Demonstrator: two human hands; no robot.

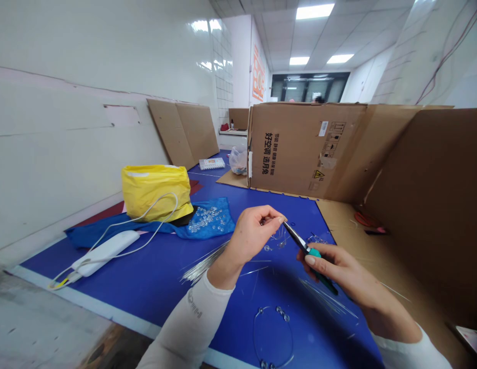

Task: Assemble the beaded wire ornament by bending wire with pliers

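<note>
My left hand (257, 230) is closed in a pinch above the middle of the blue table; what its fingertips hold is too small to name. The tips of the pliers (295, 237) touch or nearly touch those fingertips. Around the green and black handles of the pliers, my right hand (330, 262) is wrapped. Below the hands lies a wire ring with clear beads (286, 316). A bundle of thin wires (203, 265) is partly hidden by my left forearm, and more wires (326, 297) lie under my right hand.
Clear beads (209, 219) rest on a blue cloth (223, 205) beside a yellow bag (156, 192). A white power strip (105, 253) with a looped cable sits at the left. Large cardboard (295, 148) stands behind and to the right. A plastic bag (238, 160) is farther back.
</note>
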